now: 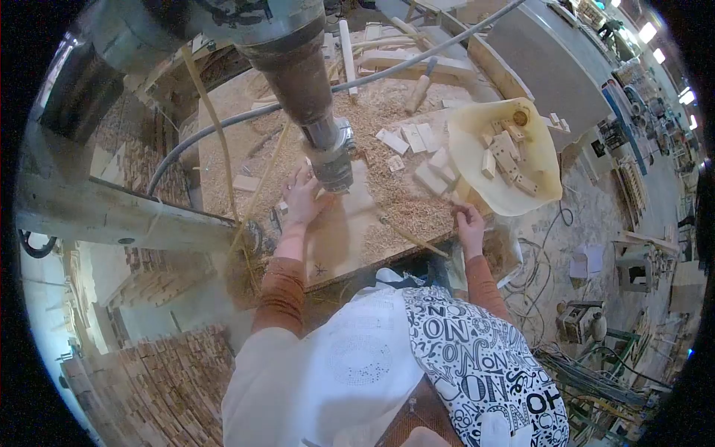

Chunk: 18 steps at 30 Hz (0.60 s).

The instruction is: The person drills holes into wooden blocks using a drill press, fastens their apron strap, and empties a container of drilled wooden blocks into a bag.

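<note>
The hands are apart, left (301, 197) beside the drill (339, 173), right (469, 222) near the tub (547, 175).

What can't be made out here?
Head view, left hand: whether it holds anything; the spindle crowds its fingers.
Head view, right hand: what, if anything, is in its grip; too small.
Head view, any bit: hidden by the spindle's own body.
Head view, machine top: cut off by the upper edge.
Head view, far-right background: small, blurred.

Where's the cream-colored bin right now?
In the head view, the cream-colored bin is on the right, just beyond the right hand, with wood pieces inside.
</note>
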### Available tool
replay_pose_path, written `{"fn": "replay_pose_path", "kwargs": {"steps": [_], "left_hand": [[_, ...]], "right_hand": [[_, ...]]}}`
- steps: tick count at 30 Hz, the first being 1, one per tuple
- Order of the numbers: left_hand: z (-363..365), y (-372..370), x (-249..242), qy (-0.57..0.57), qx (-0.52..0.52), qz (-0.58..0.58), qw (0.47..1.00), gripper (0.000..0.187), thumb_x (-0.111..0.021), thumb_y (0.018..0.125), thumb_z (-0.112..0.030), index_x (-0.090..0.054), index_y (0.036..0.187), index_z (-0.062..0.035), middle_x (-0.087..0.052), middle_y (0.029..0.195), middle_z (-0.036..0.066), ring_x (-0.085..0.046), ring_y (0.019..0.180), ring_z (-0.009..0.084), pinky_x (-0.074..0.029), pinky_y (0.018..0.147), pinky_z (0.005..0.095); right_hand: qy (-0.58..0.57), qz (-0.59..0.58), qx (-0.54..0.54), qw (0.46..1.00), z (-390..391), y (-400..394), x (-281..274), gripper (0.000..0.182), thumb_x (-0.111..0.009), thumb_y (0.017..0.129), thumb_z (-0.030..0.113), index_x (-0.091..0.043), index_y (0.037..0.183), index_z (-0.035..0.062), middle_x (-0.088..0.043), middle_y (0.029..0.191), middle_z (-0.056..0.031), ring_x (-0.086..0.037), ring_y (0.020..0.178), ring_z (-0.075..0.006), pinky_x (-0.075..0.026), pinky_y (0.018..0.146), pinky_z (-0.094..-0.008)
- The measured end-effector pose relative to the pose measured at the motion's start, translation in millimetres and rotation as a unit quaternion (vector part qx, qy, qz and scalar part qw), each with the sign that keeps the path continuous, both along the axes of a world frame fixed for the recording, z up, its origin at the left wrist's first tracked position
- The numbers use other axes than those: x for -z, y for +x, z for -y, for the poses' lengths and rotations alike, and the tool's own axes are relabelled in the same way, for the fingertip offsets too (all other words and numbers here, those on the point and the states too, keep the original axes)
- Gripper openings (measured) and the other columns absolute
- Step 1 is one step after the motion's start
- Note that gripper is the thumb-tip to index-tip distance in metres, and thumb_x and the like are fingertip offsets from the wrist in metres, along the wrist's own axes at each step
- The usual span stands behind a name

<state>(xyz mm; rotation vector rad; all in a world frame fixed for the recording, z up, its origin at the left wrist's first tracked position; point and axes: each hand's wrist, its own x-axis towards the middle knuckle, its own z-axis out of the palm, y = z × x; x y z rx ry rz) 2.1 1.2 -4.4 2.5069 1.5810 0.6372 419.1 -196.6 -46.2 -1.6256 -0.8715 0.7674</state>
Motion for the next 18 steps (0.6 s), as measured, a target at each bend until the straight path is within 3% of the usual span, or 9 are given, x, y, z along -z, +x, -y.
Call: {"fn": "replay_pose_path", "kwargs": {"steps": [8,18], "left_hand": [[-1.8,0.3,2.1,0.003,-0.003,0.006,1.000,0.045,-0.085,0.068,-0.040,-0.076,0.110,-0.0253,-0.052,0.144,0.004,-0.035,0.144,0.0304,-0.023,0.111,0.0533],[2.0,2.8,-4.7,-0.013,-0.007,0.010,1.000,0.048,-0.084,0.071,-0.041,-0.074,0.116,-0.0267,-0.051,0.144,0.002,-0.034,0.146,0.0286,-0.021,0.111,0.0556]], "right_hand": [[0.034,0.009,-0.005,0.999,-2.1,5.0,16.5,0.022,-0.059,0.093,0.002,-0.066,0.114,0.0020,-0.068,0.101,-0.0011,-0.060,0.093,-0.0092,-0.047,0.086,-0.0245],[0.025,0.004,0.012,1.000,-1.7,-6.0,-4.4,0.019,-0.057,0.093,-0.001,-0.066,0.110,0.0015,-0.069,0.098,-0.0017,-0.062,0.091,-0.0099,-0.048,0.083,-0.0249]]}}
